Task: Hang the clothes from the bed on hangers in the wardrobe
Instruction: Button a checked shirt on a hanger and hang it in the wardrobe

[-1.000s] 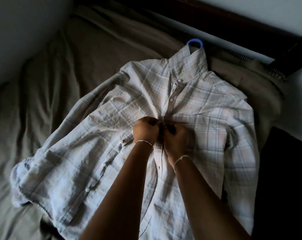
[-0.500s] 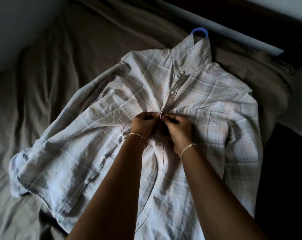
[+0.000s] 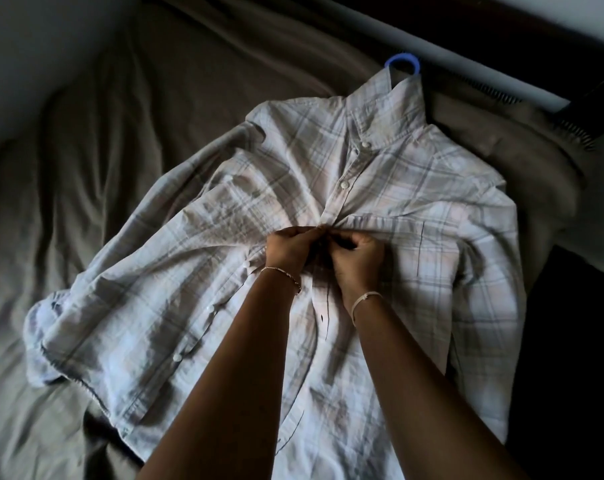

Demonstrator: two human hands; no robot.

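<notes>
since a second ago the two hands have turned from knuckle-up fists to fingertips that meet on the front opening of the shirt, and over the last half second they have barely shifted. head view: the plaid shirt (image 3: 414,188) lies face up on the bed (image 3: 120,133), spread over the rumpled grey-brown sheet, its collar toward the far edge. the blue hook of a hanger (image 3: 402,62) sticks out above the collar; the rest of the hanger is hidden inside the shirt. the left hand (image 3: 288,249) has its fingers curled and pinches the left edge of the opening at mid chest. the right hand (image 3: 357,261), just beside it, is curled too and grips the opposite edge, the fingertips almost touching. two buttons (image 3: 344,184) above the hands are fastened; below them the front gapes. a thin bracelet (image 3: 283,273) sits on the left wrist, a pale band (image 3: 364,299) on the right. the near sleeve's rolled cuff (image 3: 47,327) lies at the left
</notes>
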